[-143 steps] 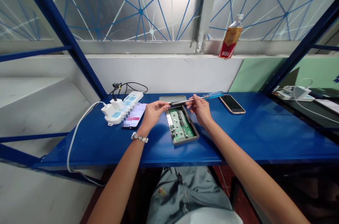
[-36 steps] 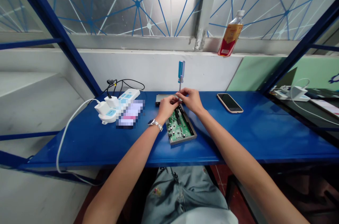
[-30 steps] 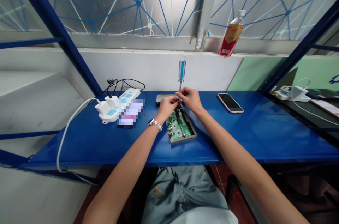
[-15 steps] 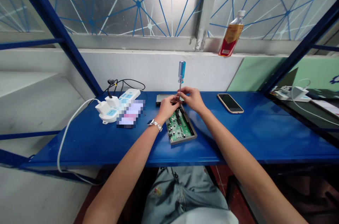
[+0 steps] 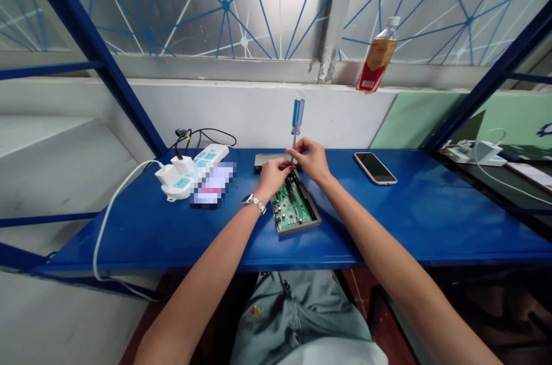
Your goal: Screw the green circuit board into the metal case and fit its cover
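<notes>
head view: the screwdriver (image 5: 298, 116) stands nearly upright above the far end of the metal casing (image 5: 299, 230), its blue and clear handle uppermost and tilted slightly to the person's right. the right hand (image 5: 313, 160) pinches the shaft between thumb and fingers, well below the handle, which rises free above the knuckles. the left hand (image 5: 271, 176) lies on the opposite side of the shaft, its thumb and fingertips brought together close to the lower end; whether these fingers grip the shaft, some small part or the casing cannot be told. the tip of the tool is hidden among the fingers.

the casing, open at the top, rests on the blue worktop (image 5: 414, 221), its near end toward the person and its far end under the hands. inside it lies a green circuit board (image 5: 290, 208), the near portion exposed between the forearms. behind the hands, partly covered by them, is a flat grey metal piece (image 5: 264, 158).

to the left, well apart from the casing, a phone with a lit screen (image 5: 213, 185) lies beside a white power strip (image 5: 212, 152); to the right of the right hand lies a dark-screened phone (image 5: 375, 168).
</notes>
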Motion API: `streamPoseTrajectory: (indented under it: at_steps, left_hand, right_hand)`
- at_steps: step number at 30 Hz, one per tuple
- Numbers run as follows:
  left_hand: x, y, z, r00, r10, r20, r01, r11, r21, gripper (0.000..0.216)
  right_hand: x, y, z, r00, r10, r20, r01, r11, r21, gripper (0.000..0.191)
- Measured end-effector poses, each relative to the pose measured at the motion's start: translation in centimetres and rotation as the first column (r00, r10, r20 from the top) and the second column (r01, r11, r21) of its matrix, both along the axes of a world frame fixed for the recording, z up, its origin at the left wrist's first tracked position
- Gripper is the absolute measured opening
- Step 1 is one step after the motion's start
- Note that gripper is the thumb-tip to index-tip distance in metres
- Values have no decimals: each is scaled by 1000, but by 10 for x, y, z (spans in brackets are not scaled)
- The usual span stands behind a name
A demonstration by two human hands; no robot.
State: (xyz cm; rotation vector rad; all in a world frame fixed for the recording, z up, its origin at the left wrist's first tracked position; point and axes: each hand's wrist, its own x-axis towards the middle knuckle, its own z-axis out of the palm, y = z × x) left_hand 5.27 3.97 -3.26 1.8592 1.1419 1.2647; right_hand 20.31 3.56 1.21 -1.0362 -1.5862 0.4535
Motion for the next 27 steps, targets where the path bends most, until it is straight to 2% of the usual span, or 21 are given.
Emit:
streamPoseTrajectory:
  at_steps: [3,7,9,13,17,27]
  left_hand:
    - [-1,1,-1,1000,-21,-18,21,1000,-2,21]
    - [-3,2,-4,997,-64,-39,64,998,5,18]
    - [-3,2,-3,995,-86,-45,86,996,5,17]
    - [-2,-2,0,993,-117,15,118,993,-10,18]
    - [0,-4,3,991,-78,110,84,995,-50,30]
    - [5,-1,-2,993,44,111,-44,999,-11,36]
  right_hand:
    - [5,-2,3,997,43,67,-43,999,3,21]
    - [12,-3,6,977,202,75,-192,974,-118,29]
    - [14,-3,7,969,234,78,-222,965,-143,28]
    - [13,-2,7,984,134,118,-126,989,-72,20]
    - [8,-2,7,991,55,122,-56,998,3,17]
    - [1,1,3,996,-17,83,12,998,56,25]
